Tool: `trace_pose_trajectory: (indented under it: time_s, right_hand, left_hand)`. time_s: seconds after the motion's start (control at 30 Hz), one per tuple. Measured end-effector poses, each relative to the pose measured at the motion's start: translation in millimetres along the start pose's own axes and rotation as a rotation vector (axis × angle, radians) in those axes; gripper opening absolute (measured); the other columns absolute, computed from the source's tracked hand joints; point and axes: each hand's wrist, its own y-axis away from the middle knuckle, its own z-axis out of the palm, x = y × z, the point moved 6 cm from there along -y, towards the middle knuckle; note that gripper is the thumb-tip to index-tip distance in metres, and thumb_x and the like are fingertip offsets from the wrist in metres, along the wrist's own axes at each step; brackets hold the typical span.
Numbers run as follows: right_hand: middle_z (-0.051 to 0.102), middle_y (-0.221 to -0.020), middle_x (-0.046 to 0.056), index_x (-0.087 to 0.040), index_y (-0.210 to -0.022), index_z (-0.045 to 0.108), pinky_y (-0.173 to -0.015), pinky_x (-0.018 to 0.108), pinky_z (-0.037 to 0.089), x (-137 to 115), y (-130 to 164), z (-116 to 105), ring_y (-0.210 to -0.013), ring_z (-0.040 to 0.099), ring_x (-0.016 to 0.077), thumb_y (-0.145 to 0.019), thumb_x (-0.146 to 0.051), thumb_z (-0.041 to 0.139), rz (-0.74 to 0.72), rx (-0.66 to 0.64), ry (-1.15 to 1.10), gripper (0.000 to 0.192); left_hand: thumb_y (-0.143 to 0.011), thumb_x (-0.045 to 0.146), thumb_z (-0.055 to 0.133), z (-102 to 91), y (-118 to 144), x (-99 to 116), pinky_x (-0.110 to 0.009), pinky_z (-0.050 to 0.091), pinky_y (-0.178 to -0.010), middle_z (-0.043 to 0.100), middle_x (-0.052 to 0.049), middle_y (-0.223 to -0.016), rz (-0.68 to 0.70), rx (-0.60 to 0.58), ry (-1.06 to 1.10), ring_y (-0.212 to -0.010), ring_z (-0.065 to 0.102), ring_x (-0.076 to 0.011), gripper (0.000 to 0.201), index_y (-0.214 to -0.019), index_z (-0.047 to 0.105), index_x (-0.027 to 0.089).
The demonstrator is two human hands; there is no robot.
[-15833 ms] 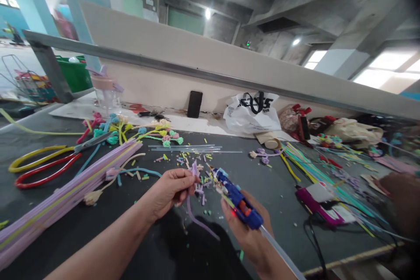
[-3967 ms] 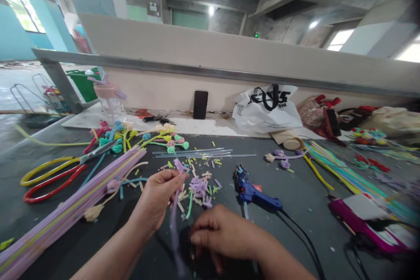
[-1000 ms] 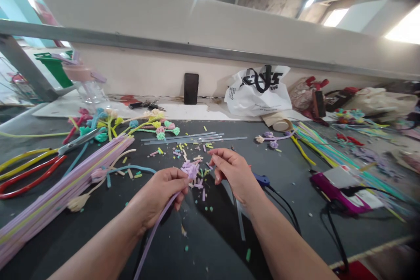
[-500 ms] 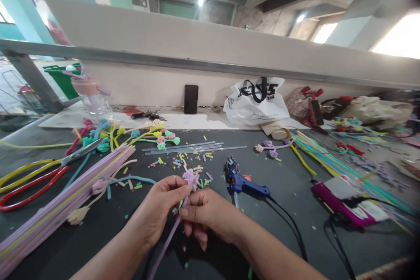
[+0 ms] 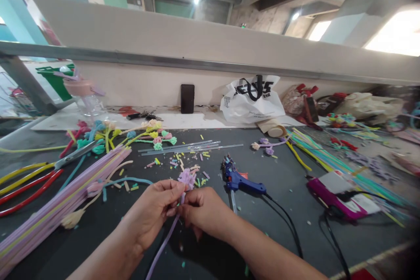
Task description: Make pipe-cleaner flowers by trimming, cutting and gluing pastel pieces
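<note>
A lilac pipe-cleaner flower (image 5: 187, 178) on a long lilac stem is pinched between my two hands above the dark table. My left hand (image 5: 160, 203) grips it just under the flower head, thumb against fingers. Close beside it, my right hand (image 5: 203, 210) closes its thumb and fingers on the stem a little lower. The stem's free end trails down toward the bottom edge. Short cut pieces of pipe cleaner (image 5: 203, 155) lie scattered beyond the flower. A blue glue gun (image 5: 244, 182) rests to the right of my hands.
Scissors (image 5: 49, 170) and a lilac pipe-cleaner bundle (image 5: 72, 197) lie left. Clear glue sticks (image 5: 193, 146) and finished flowers (image 5: 157, 135) are farther back. A phone (image 5: 187, 99) leans on the back panel near a white bag (image 5: 252, 103). A purple-and-white corded device (image 5: 341, 194) lies right.
My right hand's lower fingers have curled in toward the stem. Both hands still hold the flower at nearly the same place. The whole view has shifted slightly.
</note>
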Motion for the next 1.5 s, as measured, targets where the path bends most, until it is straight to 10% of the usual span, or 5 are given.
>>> trace_pose_trajectory:
  time_s: [0.37,0.6,0.9,1.23,1.5]
  right_hand:
    - [0.052,-0.045,-0.005,-0.017,-0.055,0.052,-0.03,0.013,0.029,-5,5,-10,-0.03,0.044,0.0046,-0.073,-0.03,0.055,0.011,-0.104,0.022,0.022]
    - [0.056,-0.059,-0.003,-0.019,-0.08,0.06,-0.04,0.019,0.04,-17,12,-108,-0.036,0.047,0.007,-0.079,-0.032,0.046,-0.106,0.65,0.256,0.019]
    - [0.065,-0.091,0.006,-0.021,-0.094,0.061,-0.076,0.031,0.04,-10,25,-145,-0.086,0.058,0.0209,-0.081,-0.026,0.041,0.017,0.838,0.691,0.025]
    - [0.059,-0.112,0.01,-0.018,-0.107,0.057,-0.084,0.034,0.037,27,45,-162,-0.105,0.05,0.0283,-0.056,-0.026,0.071,0.223,0.417,0.871,0.054]
    - [0.059,-0.098,0.013,-0.012,-0.095,0.056,-0.075,0.03,0.039,14,39,-150,-0.09,0.055,0.0236,-0.059,-0.006,0.051,0.189,0.398,0.912,0.037]
  left_hand:
    - [-0.065,0.033,0.07,-6.9,-5,-2,-0.016,0.033,-0.045,0.052,0.003,-0.054,0.056,0.065,-0.098,-0.046,0.043,-0.0047,0.025,-0.062,0.057,0.012]
    - [-0.062,0.032,0.073,-3.4,0,3,-0.019,0.042,-0.046,0.052,0.004,-0.051,0.011,0.09,-0.052,-0.046,0.049,-0.0073,0.026,-0.062,0.053,0.015]
    - [-0.064,0.033,0.069,-4.4,-4,0,-0.013,0.011,-0.032,0.04,0.007,-0.039,-0.007,0.02,-0.061,-0.034,0.028,-0.0017,0.029,-0.062,0.045,0.017]
    - [-0.063,0.034,0.069,-5.4,-5,-4,-0.013,0.006,-0.034,0.04,0.008,-0.037,-0.04,0.019,-0.083,-0.032,0.024,-0.0003,0.031,-0.064,0.043,0.018]
    - [-0.06,0.033,0.072,-4.9,-5,-2,-0.014,0.006,-0.034,0.038,0.009,-0.039,-0.02,0.01,-0.06,-0.033,0.025,-0.0002,0.033,-0.062,0.043,0.017]
